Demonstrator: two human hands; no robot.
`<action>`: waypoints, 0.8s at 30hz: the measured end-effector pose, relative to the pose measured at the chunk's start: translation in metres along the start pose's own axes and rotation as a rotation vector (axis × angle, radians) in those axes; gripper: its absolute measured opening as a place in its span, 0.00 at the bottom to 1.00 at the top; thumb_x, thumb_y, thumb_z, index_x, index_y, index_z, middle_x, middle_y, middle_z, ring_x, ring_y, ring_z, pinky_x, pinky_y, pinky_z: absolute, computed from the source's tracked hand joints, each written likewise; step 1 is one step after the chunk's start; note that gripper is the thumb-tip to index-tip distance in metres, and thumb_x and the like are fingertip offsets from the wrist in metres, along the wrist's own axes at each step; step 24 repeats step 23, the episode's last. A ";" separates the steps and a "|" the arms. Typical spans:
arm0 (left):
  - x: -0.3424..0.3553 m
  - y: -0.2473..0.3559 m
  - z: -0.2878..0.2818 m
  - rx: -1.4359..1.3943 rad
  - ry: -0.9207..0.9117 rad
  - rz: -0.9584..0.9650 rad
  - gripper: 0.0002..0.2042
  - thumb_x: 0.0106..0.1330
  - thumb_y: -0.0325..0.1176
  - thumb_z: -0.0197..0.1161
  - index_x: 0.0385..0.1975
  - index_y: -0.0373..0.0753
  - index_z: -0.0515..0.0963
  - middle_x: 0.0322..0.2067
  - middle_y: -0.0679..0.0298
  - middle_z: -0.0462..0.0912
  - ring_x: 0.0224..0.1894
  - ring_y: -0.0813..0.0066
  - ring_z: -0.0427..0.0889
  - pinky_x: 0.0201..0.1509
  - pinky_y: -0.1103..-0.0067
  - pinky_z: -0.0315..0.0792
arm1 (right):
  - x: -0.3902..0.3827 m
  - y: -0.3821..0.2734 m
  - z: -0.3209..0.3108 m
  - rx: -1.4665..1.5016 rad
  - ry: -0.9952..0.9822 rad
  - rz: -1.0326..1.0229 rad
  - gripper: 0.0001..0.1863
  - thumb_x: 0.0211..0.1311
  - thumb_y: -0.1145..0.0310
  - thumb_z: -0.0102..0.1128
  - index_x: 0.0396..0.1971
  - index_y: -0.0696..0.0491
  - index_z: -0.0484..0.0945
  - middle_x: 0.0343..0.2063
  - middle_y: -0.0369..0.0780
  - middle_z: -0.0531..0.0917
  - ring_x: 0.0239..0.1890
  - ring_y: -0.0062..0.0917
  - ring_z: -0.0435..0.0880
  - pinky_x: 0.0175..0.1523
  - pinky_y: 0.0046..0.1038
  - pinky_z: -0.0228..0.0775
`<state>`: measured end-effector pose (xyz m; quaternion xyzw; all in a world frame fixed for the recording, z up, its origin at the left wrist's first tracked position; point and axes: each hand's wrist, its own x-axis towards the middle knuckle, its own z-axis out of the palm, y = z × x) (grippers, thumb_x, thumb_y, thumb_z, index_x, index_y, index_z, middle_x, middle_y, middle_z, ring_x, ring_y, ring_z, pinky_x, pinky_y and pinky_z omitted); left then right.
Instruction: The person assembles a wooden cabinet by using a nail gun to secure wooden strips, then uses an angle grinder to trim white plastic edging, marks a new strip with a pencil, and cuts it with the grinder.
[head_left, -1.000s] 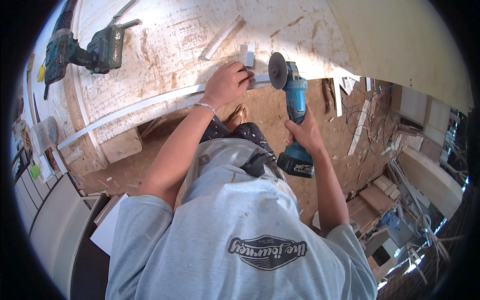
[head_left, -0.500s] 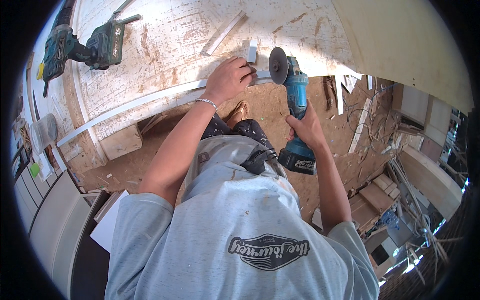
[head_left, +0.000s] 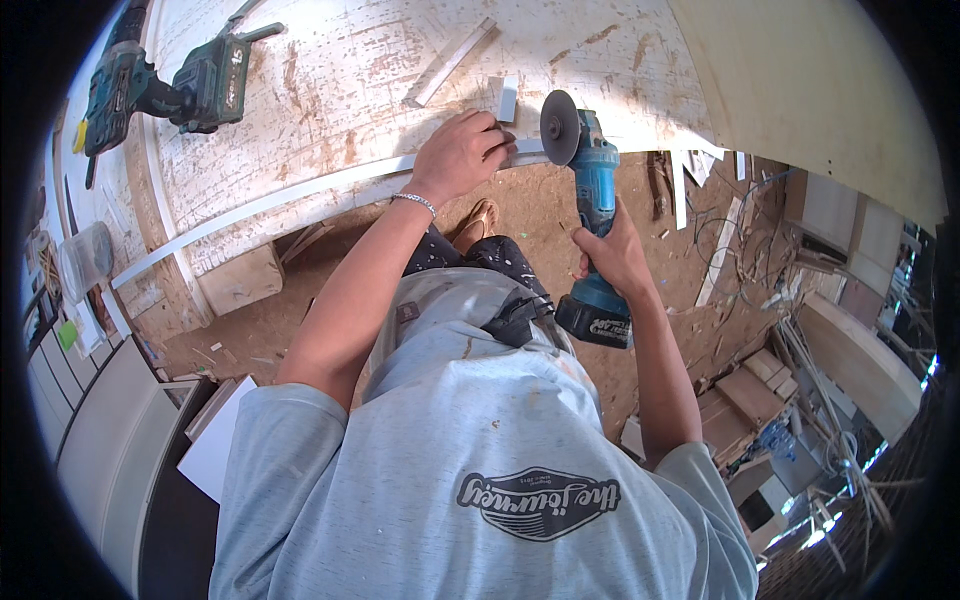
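Observation:
A teal cordless angle grinder (head_left: 596, 190) is held upright in my right hand (head_left: 612, 250), my fingers wrapped around its body below the head. Its round dark disc (head_left: 561, 128) stands at the bench edge, close to the end of a long narrow white strip (head_left: 290, 203). That strip lies along the near edge of the workbench. My left hand (head_left: 460, 155) is closed over the strip near its right end, fingertips curled and partly hidden. Just beyond those fingers lies a short white offcut (head_left: 508, 99), with a longer strip piece (head_left: 455, 62) farther back.
A dark green cordless drill (head_left: 135, 95) lies on the scuffed workbench (head_left: 330, 90) at the far left. A large pale panel (head_left: 820, 90) covers the far right. Wood scraps (head_left: 718, 250) and cables litter the dirt floor. Stacked boards (head_left: 750, 395) lie at the right.
The grinder's head and disc have shifted very slightly to the right and up. My left hand stays at nearly the same place on the strip.

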<state>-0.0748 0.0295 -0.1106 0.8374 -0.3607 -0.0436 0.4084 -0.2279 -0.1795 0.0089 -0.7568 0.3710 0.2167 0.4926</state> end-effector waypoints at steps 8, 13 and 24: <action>0.000 0.001 -0.001 0.001 -0.008 -0.020 0.07 0.64 0.36 0.67 0.32 0.40 0.86 0.34 0.63 0.79 0.42 0.64 0.80 0.48 0.69 0.76 | -0.001 -0.001 0.002 0.008 -0.001 -0.002 0.30 0.56 0.72 0.63 0.57 0.65 0.63 0.25 0.42 0.79 0.17 0.23 0.79 0.21 0.30 0.73; 0.001 0.003 -0.003 -0.010 -0.008 -0.031 0.09 0.65 0.38 0.67 0.29 0.38 0.86 0.33 0.63 0.80 0.43 0.64 0.80 0.50 0.68 0.76 | 0.000 0.000 0.002 0.010 -0.003 -0.006 0.30 0.56 0.72 0.63 0.57 0.65 0.63 0.25 0.42 0.78 0.17 0.23 0.79 0.22 0.30 0.73; 0.001 0.003 -0.002 -0.002 -0.010 -0.037 0.10 0.65 0.38 0.67 0.30 0.38 0.86 0.33 0.63 0.80 0.43 0.64 0.80 0.50 0.68 0.76 | 0.000 -0.001 0.002 -0.016 0.002 0.006 0.31 0.56 0.72 0.63 0.58 0.65 0.63 0.27 0.42 0.79 0.17 0.23 0.80 0.22 0.30 0.74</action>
